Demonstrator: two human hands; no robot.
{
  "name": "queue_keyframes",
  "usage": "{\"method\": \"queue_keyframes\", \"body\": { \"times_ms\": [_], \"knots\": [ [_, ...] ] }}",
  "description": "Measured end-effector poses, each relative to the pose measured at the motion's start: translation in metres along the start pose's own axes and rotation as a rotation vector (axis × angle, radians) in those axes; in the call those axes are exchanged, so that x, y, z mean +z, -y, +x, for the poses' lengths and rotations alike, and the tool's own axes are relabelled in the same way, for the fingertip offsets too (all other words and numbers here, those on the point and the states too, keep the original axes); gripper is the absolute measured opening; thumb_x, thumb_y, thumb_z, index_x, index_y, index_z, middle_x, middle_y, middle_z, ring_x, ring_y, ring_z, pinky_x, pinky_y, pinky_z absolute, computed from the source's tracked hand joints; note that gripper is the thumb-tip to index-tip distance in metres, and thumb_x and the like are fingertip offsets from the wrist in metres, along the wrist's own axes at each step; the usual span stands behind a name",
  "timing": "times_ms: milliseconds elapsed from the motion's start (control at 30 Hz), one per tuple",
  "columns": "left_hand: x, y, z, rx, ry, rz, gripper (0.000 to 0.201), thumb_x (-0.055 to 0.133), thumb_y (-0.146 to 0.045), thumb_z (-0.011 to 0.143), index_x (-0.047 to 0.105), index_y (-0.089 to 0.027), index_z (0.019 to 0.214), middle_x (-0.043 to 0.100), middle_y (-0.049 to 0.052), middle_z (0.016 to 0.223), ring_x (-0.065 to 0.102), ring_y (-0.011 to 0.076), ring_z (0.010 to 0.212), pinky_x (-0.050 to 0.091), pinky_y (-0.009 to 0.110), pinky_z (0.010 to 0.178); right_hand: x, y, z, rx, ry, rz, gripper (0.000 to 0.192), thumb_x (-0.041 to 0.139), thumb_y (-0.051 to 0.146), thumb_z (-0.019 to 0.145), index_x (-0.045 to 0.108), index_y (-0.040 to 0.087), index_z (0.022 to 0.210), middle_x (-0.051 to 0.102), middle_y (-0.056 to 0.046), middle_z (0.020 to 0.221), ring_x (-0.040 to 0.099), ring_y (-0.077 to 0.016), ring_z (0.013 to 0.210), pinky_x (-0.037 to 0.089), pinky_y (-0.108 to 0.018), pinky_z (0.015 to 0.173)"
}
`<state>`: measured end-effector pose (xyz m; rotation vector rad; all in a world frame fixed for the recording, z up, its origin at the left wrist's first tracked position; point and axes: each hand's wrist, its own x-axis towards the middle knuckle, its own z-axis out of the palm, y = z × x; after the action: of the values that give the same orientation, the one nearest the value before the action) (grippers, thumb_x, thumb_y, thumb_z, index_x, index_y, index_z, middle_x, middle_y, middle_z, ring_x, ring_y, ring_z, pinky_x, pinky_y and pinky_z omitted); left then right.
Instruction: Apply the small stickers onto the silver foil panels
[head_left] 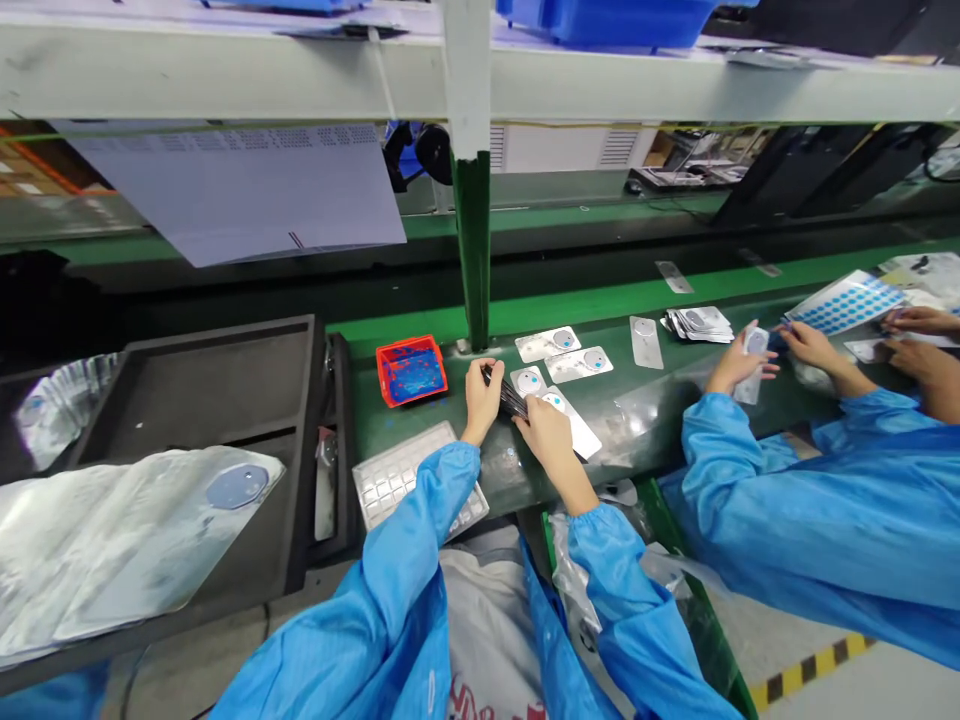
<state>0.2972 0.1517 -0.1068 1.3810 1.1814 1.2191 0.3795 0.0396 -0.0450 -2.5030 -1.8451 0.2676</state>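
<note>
This is a factory assembly line. A long green conveyor belt point(660, 300) runs left to right under a white shelf point(225, 80) bearing blue bins point(607, 20). Workers in blue coats point(825, 520) sit side by side, and yellow-black hazard tape point(817, 665) marks the floor near right.

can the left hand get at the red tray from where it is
Probably yes. The left hand grips a dark stack beside the red tray, with only bare green belt between them; it would likely need to free its fingers first.
</note>
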Motion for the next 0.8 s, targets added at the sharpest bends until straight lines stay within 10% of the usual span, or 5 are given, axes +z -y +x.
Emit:
{"method": "queue_keyframes", "body": {
  "times_ms": [167,333,500,800],
  "knots": [
    [-0.001,-0.009,-0.006,0.017,0.005,-0.009,0.028,0.061,-0.048,0.106,0.07,-0.021,0.103,0.075,0.01,0.11,0.071,0.0278,0.111,0.054,0.05,0.108,-0.003,0.004,0.004,0.023,-0.016,0.056,0.017,0.069,0.021,0.102,0.063,0.02,0.119,0.081,-0.012,0.112,0.079,-0.0257,0.105,0.054,-0.028,0.078],
    [-0.026,-0.063,-0.013,0.228,0.014,-0.069,0.04,0.053,-0.056,0.108,0.073,-0.025,0.123,0.076,0.011,0.127,0.069,0.0278,0.122,0.053,0.046,0.114,-0.012,-0.001,-0.005,-0.005,-0.14,0.189,0.016,0.069,0.033,0.103,0.069,0.022,0.115,0.082,-0.009,0.1,0.08,-0.0277,0.098,0.056,-0.03,0.078],
    [-0.057,-0.119,-0.016,0.725,0.068,0.015,0.043,0.056,-0.058,0.109,0.074,-0.025,0.128,0.067,0.012,0.147,0.064,0.031,0.138,0.053,0.049,0.116,0.019,0.024,0.009,-0.098,-0.527,1.037,0.035,0.074,0.05,0.094,0.073,0.02,0.112,0.082,-0.007,0.101,0.079,-0.0277,0.093,0.065,-0.037,0.084],
    [-0.048,-0.078,-0.021,0.761,0.164,-0.004,0.049,0.063,-0.064,0.104,0.071,-0.026,0.132,0.071,0.013,0.13,0.071,0.0286,0.118,0.063,0.044,0.097,0.076,0.052,0.027,-0.02,-0.584,1.285,0.037,0.074,0.048,0.082,0.07,0.02,0.106,0.08,-0.009,0.094,0.078,-0.0291,0.086,0.067,-0.043,0.079]
  ]
}}
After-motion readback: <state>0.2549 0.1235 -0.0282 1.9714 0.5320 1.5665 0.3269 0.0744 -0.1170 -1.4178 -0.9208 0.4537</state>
